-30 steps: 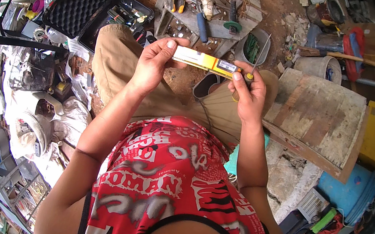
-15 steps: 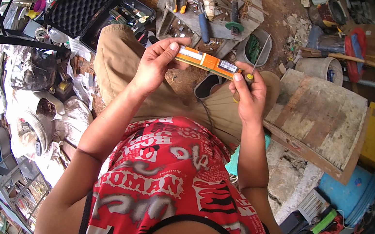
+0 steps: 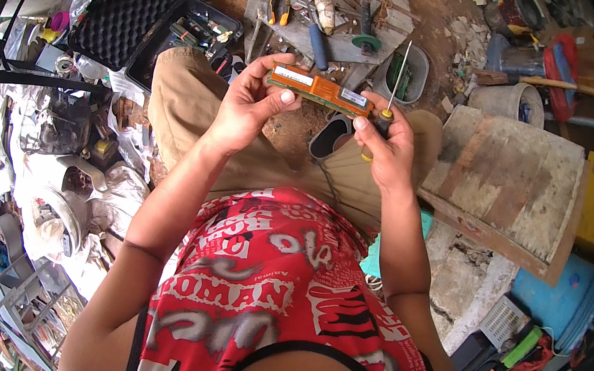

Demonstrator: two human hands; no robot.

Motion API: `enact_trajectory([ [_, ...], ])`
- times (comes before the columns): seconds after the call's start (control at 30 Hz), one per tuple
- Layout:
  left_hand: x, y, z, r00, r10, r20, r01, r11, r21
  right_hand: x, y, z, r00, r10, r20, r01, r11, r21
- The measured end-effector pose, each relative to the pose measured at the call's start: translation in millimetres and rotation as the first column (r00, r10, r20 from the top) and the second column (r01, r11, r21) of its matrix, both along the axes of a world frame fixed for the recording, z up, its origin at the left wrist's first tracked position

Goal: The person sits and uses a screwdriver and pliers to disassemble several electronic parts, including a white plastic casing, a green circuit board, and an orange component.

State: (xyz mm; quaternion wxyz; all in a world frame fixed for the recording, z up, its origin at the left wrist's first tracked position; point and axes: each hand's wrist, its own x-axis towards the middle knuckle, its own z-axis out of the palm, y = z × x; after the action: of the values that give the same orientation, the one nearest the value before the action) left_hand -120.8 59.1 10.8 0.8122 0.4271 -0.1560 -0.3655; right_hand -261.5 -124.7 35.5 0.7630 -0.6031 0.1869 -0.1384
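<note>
Between both hands, above my lap, is an orange memory module (image 3: 325,90) with white labels and a green board edge. My left hand (image 3: 245,109) grips its left end, thumb along the near edge and fingers behind. My right hand (image 3: 394,148) pinches the other end with thumb and fingers. That same hand also keeps a screwdriver (image 3: 387,113) with a yellow and dark handle, its thin metal shaft pointing away from me. Part of the handle is hidden by the fingers.
Ahead, a low wooden stand (image 3: 338,46) bears pliers (image 3: 280,4) and other tools. An open black foam-lined case (image 3: 190,27) lies left of it, a grey bin (image 3: 415,80) to its right. By my right knee stands a worn wooden board (image 3: 502,187).
The memory module has tilted, so its near edge shows more. My left thumb has slid down to that edge. The screwdriver has turned more upright in my right hand.
</note>
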Motion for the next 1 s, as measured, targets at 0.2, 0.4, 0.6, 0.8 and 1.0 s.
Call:
enact_trajectory([
  [0.2,-0.6,-2.2,3.8,1.0,0.022,-0.005,-0.022,1.0,0.01,0.4,0.3,0.1,1.0,0.004,-0.002,-0.004,1.0,-0.007],
  [0.4,0.2,-1.8,0.4,1.0,0.014,-0.024,-0.014,1.0,0.007,-1.7,0.6,-4.3,1.0,0.025,-0.017,-0.025,1.0,-0.006],
  [0.6,0.6,0.5,-6.0,1.0,0.01,-0.01,-0.009,1.0,0.019,-2.9,1.3,-6.0,0.998,0.041,-0.042,-0.041,0.999,0.005],
  [0.8,0.8,0.9,-8.3,0.999,0.025,-0.025,-0.024,0.999,0.032,-2.6,2.5,-7.5,0.999,0.024,-0.038,-0.024,1.0,0.014],
  [1.0,1.2,1.7,-12.0,0.998,0.055,0.012,-0.056,0.997,0.059,-0.7,2.2,-10.1,0.999,0.008,-0.04,-0.007,1.0,0.02],
])
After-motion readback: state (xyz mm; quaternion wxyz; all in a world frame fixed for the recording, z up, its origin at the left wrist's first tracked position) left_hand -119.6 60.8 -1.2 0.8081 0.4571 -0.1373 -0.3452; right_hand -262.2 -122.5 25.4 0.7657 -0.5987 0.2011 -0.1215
